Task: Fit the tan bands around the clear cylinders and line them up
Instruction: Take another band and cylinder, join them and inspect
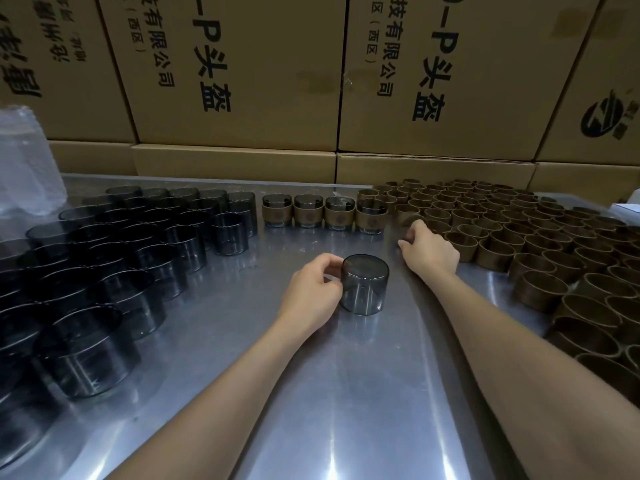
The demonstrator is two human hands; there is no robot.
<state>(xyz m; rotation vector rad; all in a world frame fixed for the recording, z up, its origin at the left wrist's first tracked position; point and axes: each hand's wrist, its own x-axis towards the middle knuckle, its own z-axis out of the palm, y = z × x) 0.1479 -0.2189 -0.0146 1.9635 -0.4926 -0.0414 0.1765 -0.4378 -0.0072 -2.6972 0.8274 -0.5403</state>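
Note:
A smoky clear cylinder (364, 285) stands on the steel table (346, 393) at the centre, and my left hand (313, 291) grips its left side with curled fingers. My right hand (429, 247) reaches to the edge of a large field of tan bands (519, 237) on the right, fingers curled round one band (407, 220) there. Several bare cylinders (114, 258) crowd the left of the table. A row of several banded cylinders (323, 213) stands at the back centre.
Stacked cardboard boxes (242, 81) with printed characters wall off the back of the table. A clear plastic bag (24, 164) sits at the far left corner. Bare steel lies between the two groups, under my forearms.

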